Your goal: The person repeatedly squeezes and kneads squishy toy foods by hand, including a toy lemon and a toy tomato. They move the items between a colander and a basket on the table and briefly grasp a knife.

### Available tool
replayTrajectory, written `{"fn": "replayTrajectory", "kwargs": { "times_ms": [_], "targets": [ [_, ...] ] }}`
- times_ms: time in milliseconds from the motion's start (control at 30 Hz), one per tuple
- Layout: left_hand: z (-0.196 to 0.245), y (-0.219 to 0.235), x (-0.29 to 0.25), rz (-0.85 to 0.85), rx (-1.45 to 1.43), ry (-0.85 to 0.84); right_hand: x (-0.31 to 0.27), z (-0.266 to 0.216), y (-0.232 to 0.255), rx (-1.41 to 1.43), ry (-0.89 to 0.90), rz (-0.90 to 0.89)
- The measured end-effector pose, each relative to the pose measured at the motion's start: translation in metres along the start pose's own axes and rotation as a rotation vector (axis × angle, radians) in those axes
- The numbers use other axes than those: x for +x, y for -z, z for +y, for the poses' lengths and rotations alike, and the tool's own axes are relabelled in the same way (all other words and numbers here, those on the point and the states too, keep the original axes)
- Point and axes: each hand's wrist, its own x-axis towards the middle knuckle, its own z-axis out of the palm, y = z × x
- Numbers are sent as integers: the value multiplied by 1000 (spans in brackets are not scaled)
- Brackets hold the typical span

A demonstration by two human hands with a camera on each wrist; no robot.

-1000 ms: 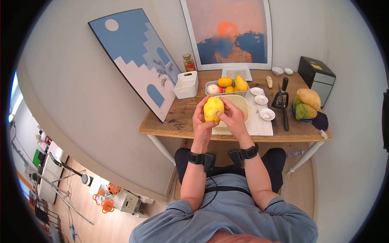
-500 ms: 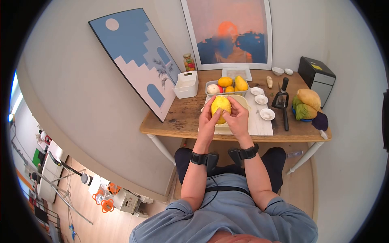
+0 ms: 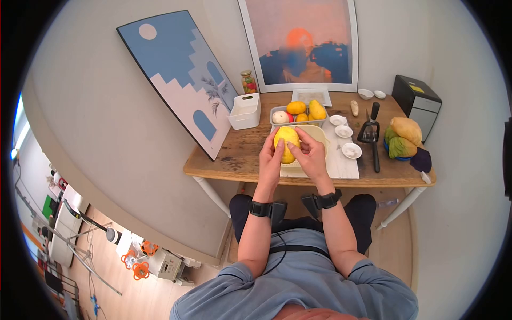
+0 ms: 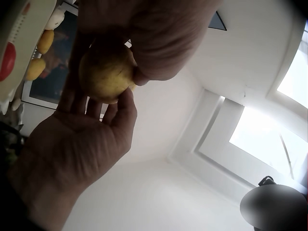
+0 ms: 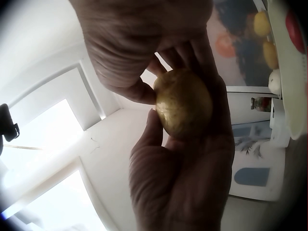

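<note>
A large oval yellow fruit [image 3: 288,143] with uneven, faintly speckled skin is held up between both hands over the front of the table. My left hand [image 3: 271,161] grips its left side, and my right hand [image 3: 313,160] grips its right side. Both thumbs press on the face toward me while the fingers reach round behind. Seen from below in the left wrist view, the fruit [image 4: 108,74] looks duller, with a few dark marks. Fingers and thumbs surround it in the right wrist view too. Beneath the hands is a cream basket [image 3: 319,132], partly hidden; a red item [image 4: 7,61] lies in it.
Behind the basket stands a grey tray [image 3: 298,124] of yellow produce. Small white dishes [image 3: 352,151] sit to its right, then a black-handled tool [image 3: 369,132] and a blue bowl [image 3: 404,158] heaped with produce. A white bin [image 3: 245,113] stands left, beside a leaning picture [image 3: 186,90].
The fruit has shifted a little to the right overall and turned in the hands. My left thumb has moved from low beside it up onto its near face.
</note>
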Motion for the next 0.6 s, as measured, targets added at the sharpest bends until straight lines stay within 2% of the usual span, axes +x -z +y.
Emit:
{"fn": "replayTrajectory", "kwargs": {
  "times_ms": [200,600],
  "targets": [
    [-1,1,0,7,9,-7,1,4,2,-20,8,-22],
    [2,3,-1,-28,99,-42,5,5,14,174,-101,-138]
  ]
}}
